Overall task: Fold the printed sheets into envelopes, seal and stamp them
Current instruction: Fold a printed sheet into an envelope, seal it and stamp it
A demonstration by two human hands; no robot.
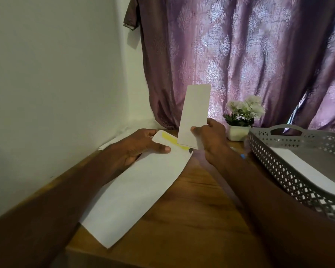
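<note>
The curtain (240,55) fills the upper right of the frame, and the table (191,209) the bottom. A tray (290,171) with paper sits at the right edge. The envelope (135,188) lies at centre, its flap open (yellow strip showing). The left hand (141,146) pinches its mouth, and the right hand (211,136) pinches the sheet (193,115) upright just above. The sheet's corner could catch the mouth's edge and crumple if it enters skewed.

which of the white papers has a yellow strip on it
The long envelope on the table, held by the left hand; its open flap shows the strip. The folded sheet is plain.
</note>
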